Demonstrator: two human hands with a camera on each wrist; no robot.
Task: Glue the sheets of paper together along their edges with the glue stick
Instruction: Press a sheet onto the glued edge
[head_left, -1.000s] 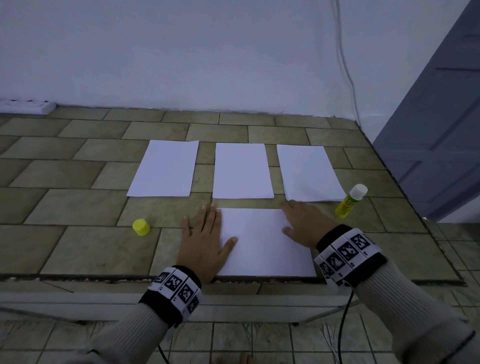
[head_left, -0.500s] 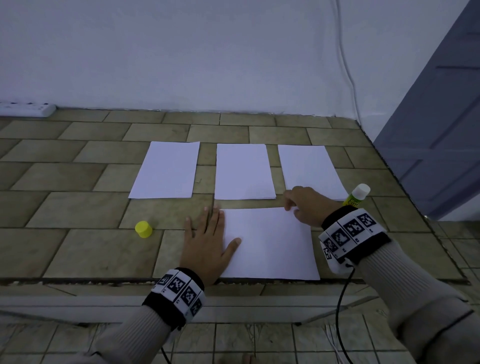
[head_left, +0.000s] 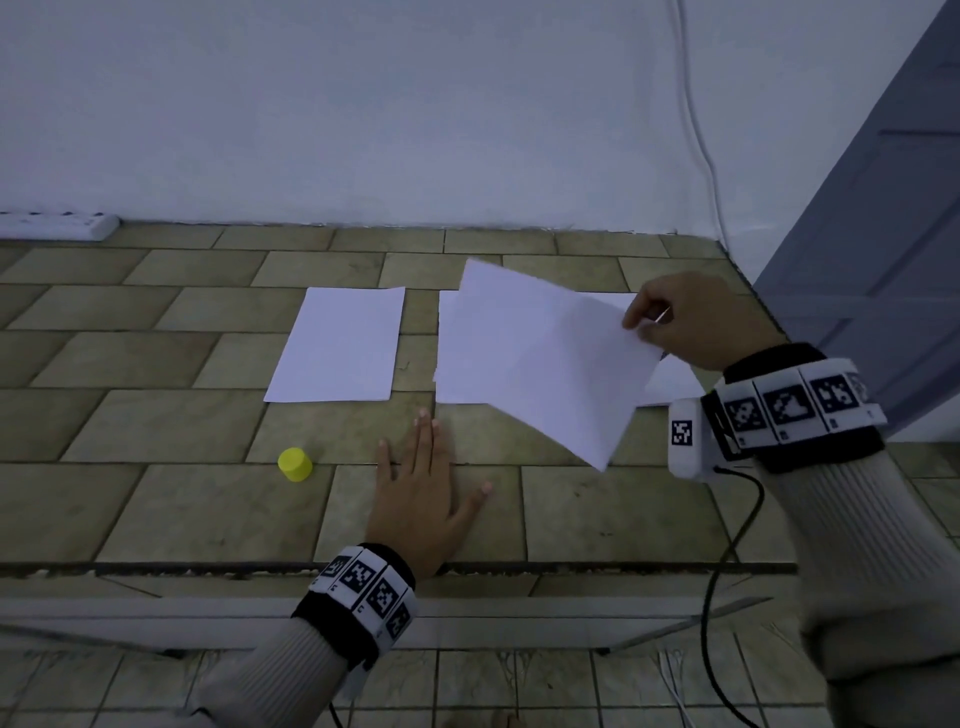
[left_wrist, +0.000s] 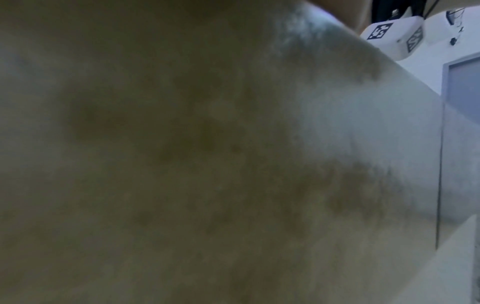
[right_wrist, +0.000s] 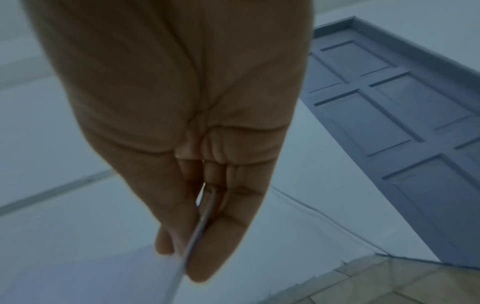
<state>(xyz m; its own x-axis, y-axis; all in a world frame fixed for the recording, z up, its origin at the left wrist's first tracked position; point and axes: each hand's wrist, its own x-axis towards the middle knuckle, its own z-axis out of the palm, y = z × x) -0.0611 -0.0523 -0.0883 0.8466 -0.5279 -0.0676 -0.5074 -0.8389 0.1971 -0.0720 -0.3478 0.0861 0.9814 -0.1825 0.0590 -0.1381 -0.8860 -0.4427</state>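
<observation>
Up came the near sheet (head_left: 550, 358): a second ago it lay flat under both hands, and now the right hand (head_left: 691, 322) had lifted it clear of the desk (head_left: 156, 509), tilted in the air over the middle sheet (head_left: 449, 353) and the right-hand sheet (head_left: 675, 382). That grip was a pinch, thumb on top and fingers (right_wrist: 223, 242) beneath, grasping the paper's far right corner; the right wrist view showed the sheet's edge (right_wrist: 197, 232) caught between them. The left hand (head_left: 421, 499) stayed where it was, released and flat, palm down on the tiled desk with fingers straight, holding nothing. Its wrist view was only a brown blur. The left-hand sheet (head_left: 337, 345) lay untouched, and the yellow cap (head_left: 294, 464) stood left of the left hand. The glue stick itself was out of sight.
</observation>
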